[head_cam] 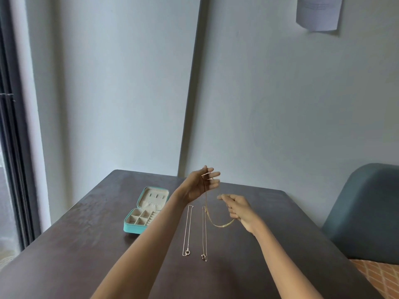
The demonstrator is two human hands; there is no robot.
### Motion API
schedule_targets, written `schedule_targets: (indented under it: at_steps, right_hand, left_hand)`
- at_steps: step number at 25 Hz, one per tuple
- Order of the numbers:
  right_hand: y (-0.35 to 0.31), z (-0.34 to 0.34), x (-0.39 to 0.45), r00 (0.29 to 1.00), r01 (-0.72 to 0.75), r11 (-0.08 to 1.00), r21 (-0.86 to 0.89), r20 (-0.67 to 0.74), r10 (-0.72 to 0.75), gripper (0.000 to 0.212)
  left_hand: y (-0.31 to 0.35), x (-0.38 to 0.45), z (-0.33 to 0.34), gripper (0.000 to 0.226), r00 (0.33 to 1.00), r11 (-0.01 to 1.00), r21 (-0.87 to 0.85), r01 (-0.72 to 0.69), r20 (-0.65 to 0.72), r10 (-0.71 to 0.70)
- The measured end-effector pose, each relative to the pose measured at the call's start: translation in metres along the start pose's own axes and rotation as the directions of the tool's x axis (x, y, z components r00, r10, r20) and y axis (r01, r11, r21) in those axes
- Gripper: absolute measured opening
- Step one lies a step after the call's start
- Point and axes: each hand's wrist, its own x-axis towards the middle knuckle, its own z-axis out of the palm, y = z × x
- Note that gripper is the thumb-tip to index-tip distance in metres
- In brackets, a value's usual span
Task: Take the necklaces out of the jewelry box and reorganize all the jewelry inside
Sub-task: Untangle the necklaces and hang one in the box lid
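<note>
Both hands hold the gold chain (218,224) up: right hand (238,209) curled round one end, left hand (199,186) pinching the other. I'd lower it straight beside the two necklaces (195,231) on the table (86,244); box (145,210) sits open beyond.

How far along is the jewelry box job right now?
Done: two thin necklaces lie straight on the table, out of the open jewelry box. In hand: the gold necklace hangs between the left hand and right hand. Left: laying it down, then reorganizing the box.
</note>
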Motion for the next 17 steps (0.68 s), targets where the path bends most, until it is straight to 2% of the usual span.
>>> schedule_targets:
  at_steps: [2, 3, 6, 10, 14, 17]
  right_hand:
    - [-0.006, 0.004, -0.005, 0.999, 0.031, 0.996, -0.083, 0.047, -0.027, 0.021]
    - [-0.012, 0.007, -0.006, 0.997, 0.043, 0.99, -0.133, 0.075, -0.033, 0.021]
    - [-0.034, 0.019, -0.006, 0.991, 0.074, 0.976, -0.206, 0.125, -0.049, 0.017]
    - [-0.06, 0.019, 0.003, 0.994, 0.103, 0.952, -0.288, 0.009, -0.105, 0.018]
    - [-0.065, 0.003, 0.005, 0.995, 0.055, 0.993, -0.105, -0.08, -0.064, 0.023]
    - [-0.048, 0.006, 0.005, 0.991, 0.006, 0.999, 0.045, -0.135, 0.0, 0.023]
  left_hand:
    - [0.003, 0.001, -0.002, 0.031, 0.998, 0.994, -0.085, -0.062, -0.036, 0.059]
    - [0.004, 0.001, -0.003, 0.031, 0.997, 0.997, -0.035, -0.065, -0.05, 0.063]
    - [-0.004, -0.004, -0.004, 0.027, 0.999, 0.946, 0.324, 0.014, -0.054, 0.004]
    - [-0.005, -0.016, -0.003, 0.028, 0.992, 0.867, 0.488, 0.095, 0.029, -0.125]
    - [-0.002, -0.025, -0.004, 0.038, 0.969, 0.806, 0.563, 0.181, 0.038, -0.245]
    - [-0.003, -0.026, 0.0, 0.04, 0.958, 0.873, 0.447, 0.195, 0.106, -0.268]
